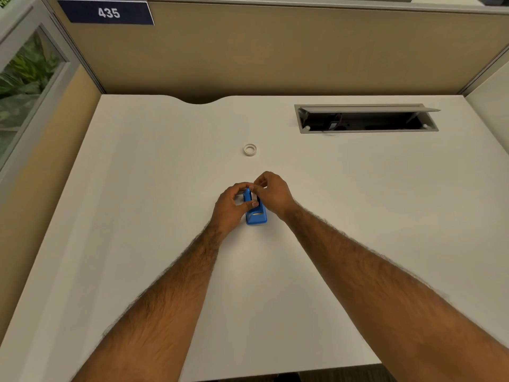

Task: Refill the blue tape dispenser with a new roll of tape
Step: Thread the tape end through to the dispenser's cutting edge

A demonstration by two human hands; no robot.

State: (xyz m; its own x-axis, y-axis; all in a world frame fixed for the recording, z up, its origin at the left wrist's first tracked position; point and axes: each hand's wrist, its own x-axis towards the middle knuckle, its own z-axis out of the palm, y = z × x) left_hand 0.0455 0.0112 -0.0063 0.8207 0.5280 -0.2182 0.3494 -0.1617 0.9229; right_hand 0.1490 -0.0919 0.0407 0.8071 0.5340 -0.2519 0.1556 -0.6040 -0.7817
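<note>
Head view: white tabletop [137,244] in a tan-walled cubicle, sign [106,12] reading "435".
Both hands, left [230,206] and right [271,194], grip the blue tape dispenser [256,216]; tape roll [250,149] lies beyond it.

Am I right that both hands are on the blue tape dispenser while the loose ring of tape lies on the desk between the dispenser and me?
Not quite. Both the left hand and right hand are on the blue tape dispenser, but the ring of tape lies on the desk beyond the dispenser, on the far side from you, apart from both hands. The head view shows this.
</note>
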